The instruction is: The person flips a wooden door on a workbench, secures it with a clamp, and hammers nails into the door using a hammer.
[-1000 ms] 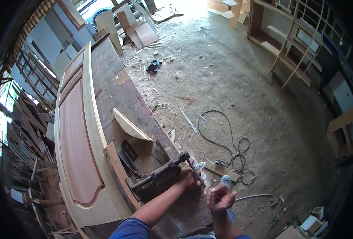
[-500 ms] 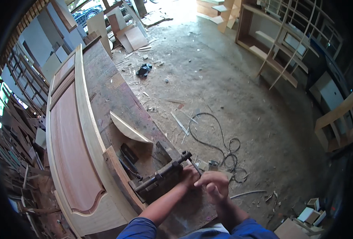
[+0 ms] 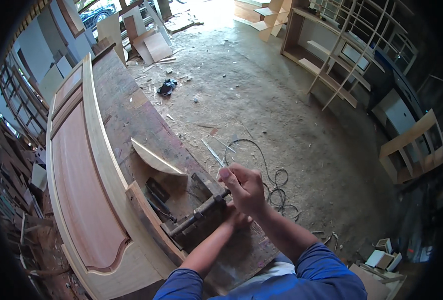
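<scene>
A dark metal screw vise [image 3: 199,216] lies across the near end of the workbench, against a wooden board [image 3: 154,225]. Beside that board stands a long panelled door [image 3: 81,185] of pale and reddish wood. My right hand [image 3: 249,189] is closed at the outer end of the vise screw, around its turning handle, which the fingers mostly hide. Below it, my left hand [image 3: 237,218] sits low by the vise's outer end; my right wrist and the vise cover most of its fingers, so its grip is unclear.
On the workbench [image 3: 126,95] lie a curved wood offcut [image 3: 156,159] and a dark tool [image 3: 157,192]. A black cable [image 3: 264,160] coils on the littered floor. Wooden shelving [image 3: 301,45] and lattice frames stand at the far right. Boards [image 3: 151,47] lean at the far left.
My right hand has swung up and left, from below the screw's end to above it, still gripping the handle. My left hand stays low near the vise. The view has shifted slightly.
</scene>
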`<state>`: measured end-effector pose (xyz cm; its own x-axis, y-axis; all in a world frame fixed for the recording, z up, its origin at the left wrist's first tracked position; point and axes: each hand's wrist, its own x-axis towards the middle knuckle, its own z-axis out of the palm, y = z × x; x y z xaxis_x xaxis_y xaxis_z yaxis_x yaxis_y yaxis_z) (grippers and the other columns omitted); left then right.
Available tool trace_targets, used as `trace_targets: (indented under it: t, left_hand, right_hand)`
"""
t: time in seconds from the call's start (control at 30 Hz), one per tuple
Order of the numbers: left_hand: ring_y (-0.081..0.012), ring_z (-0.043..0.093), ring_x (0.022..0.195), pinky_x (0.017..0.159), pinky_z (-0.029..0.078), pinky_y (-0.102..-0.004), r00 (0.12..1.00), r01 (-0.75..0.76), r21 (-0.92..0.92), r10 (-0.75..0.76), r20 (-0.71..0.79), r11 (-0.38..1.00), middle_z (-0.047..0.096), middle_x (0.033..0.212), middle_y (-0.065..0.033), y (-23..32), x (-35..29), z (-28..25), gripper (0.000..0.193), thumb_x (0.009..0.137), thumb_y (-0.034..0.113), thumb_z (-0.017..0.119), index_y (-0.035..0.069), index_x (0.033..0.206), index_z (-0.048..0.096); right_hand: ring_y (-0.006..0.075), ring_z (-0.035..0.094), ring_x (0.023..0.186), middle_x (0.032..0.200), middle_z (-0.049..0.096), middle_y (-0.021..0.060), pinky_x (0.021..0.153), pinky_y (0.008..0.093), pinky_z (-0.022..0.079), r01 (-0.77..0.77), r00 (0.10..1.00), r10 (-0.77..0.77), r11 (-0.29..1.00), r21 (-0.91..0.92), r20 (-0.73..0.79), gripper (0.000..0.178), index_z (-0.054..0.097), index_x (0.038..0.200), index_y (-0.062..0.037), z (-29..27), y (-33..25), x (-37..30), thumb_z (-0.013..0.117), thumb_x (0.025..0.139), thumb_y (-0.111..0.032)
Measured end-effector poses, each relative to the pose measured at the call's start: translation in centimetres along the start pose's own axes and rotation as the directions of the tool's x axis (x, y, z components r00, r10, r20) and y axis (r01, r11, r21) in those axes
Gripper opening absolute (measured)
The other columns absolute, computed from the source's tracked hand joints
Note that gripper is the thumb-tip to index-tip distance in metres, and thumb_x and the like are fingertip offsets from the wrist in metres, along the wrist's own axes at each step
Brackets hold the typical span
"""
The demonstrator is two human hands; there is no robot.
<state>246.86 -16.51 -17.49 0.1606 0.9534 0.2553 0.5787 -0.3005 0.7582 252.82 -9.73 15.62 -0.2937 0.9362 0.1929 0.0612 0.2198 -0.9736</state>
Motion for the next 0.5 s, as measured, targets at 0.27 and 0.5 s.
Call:
trace_targets:
  t: [0.27, 0.5]
  left_hand:
    - [-0.0335, 0.073, 0.08, 0.077, 0.057, -0.0458, 1.0, -0.015, 0.082, 0.016, -0.017, 0.996, 0.075, 0.078, -0.0119, -0.7, -1.2, 1.7, 0.019, 0.068, 0.031, 0.074, 0.014, 0.073, 0.077]
    - [-0.0349, 0.074, 0.074, 0.077, 0.056, -0.0463, 0.978, 0.172, -0.319, -0.199, -0.056, 0.932, 0.074, 0.071, -0.012, -2.7, -2.1, 3.1, 0.019, 0.068, 0.032, 0.071, 0.016, 0.062, 0.077]
  right_hand:
    - [0.0062, 0.044, 0.06, 0.06, 0.047, -0.0019, 0.057, 0.0311, 0.037, -0.041, 0.99, 0.027, 0.995, -0.093, -0.142, 0.048, 0.072, 0.083, 0.0008, 1.6, -0.7, 1.1, 0.062, 0.111, -0.038]
    - [0.0101, 0.052, 0.064, 0.063, 0.061, 0.0033, 0.062, 0.0345, 0.043, -0.169, 0.985, 0.173, 0.936, -0.31, -0.017, 0.048, 0.076, 0.088, -0.0002, 8.1, -0.1, 8.7, 0.062, 0.11, -0.041]
